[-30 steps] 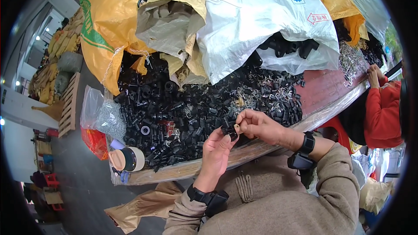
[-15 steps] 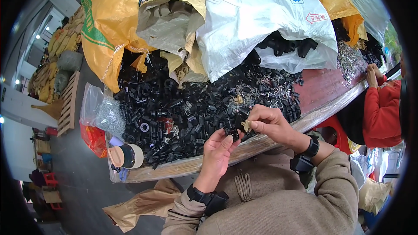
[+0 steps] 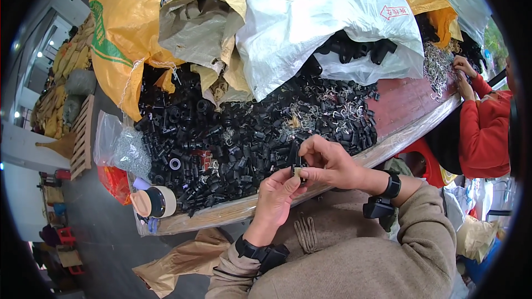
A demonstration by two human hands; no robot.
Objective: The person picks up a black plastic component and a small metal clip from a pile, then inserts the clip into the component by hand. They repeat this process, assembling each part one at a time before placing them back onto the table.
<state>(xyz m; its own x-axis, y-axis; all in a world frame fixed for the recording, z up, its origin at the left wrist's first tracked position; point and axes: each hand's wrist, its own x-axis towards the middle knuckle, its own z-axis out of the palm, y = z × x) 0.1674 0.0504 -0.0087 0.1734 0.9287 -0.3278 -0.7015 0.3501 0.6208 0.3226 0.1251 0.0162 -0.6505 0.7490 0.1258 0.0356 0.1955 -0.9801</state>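
Observation:
My left hand (image 3: 276, 195) is closed on a small black plastic part, mostly hidden by the fingers. My right hand (image 3: 332, 165) meets it, pinching a small beige piece (image 3: 297, 172) against the black part. Both hands are above the table's near wooden edge. Just beyond them spreads a heap of small black plastic parts (image 3: 244, 158), with bent silvery metal clips (image 3: 346, 112) scattered through it. A small tuft of beige pieces (image 3: 293, 122) lies among the clips.
A white sack (image 3: 327, 16) spills larger black parts; a yellow sack (image 3: 119, 27) stands left of it. A lidded cup (image 3: 160, 201) sits at the near left corner, beside a clear bag of small grey pieces (image 3: 132, 152). At right, a red-sleeved co-worker's hands (image 3: 464, 75) handle metal clips.
My right hand has moved left and down, bringing the beige piece against the black part in my left hand. The whole view has shifted slightly.

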